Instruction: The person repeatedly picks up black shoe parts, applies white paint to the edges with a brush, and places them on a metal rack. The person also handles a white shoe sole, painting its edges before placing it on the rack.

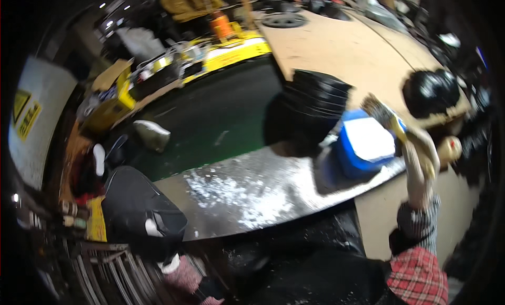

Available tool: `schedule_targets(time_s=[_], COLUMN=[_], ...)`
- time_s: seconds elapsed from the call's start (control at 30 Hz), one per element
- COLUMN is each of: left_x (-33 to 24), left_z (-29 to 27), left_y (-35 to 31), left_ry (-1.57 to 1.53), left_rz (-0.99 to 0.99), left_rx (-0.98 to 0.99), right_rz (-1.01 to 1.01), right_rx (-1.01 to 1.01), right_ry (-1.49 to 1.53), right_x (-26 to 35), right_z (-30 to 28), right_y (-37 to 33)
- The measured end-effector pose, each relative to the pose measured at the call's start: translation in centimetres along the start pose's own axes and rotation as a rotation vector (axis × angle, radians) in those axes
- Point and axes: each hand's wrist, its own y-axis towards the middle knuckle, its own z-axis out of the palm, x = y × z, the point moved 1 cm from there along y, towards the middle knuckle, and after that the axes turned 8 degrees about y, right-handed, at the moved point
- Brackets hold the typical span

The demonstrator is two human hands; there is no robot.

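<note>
My right hand, in a pale knit glove, is closed on the yellow handle of a brush. The brush's brown bristles are at the far right edge of a blue container with a bright white top surface. On the left, a large black curved piece, whose kind I cannot tell, covers most of my left hand. Only bits of white glove show at its lower edge and through it, and the hand seems to hold it. Next to the blue container stands a stack of black curved pieces.
A metal strip with white spatters edges the dark green belt. A pale object lies on the belt. Beyond are a yellow rail, a tan board and a black bundle. Metal bars stand at lower left.
</note>
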Motion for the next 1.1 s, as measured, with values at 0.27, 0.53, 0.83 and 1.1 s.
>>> schedule_targets(time_s=[0.27,0.53,0.83,1.1], left_x=[-6.1,-7.1,-7.1,-5.3], left_z=[3.2,2.8,4.5,4.3], left_y=[-15.1,-20.7,-21.0,-19.0], left_ry=[-0.713,-0.969,-0.814,-0.591], left_rz=[-0.474,-0.481,-0.416,-0.379], left_rx=[0.700,0.785,0.653,0.420], right_rz=[0.143,-0.353,-0.388,0.427], right_rx=[0.261,0.170,0.705,0.714], right_ry=[-0.568,-0.555,0.229,0.373], right_x=[-7.1,-2.0,3.3,-3.5], right_z=[-7.2,-10.0,8.7,6.2], right_y=[4.6,-1.6,-7.3,-9.5])
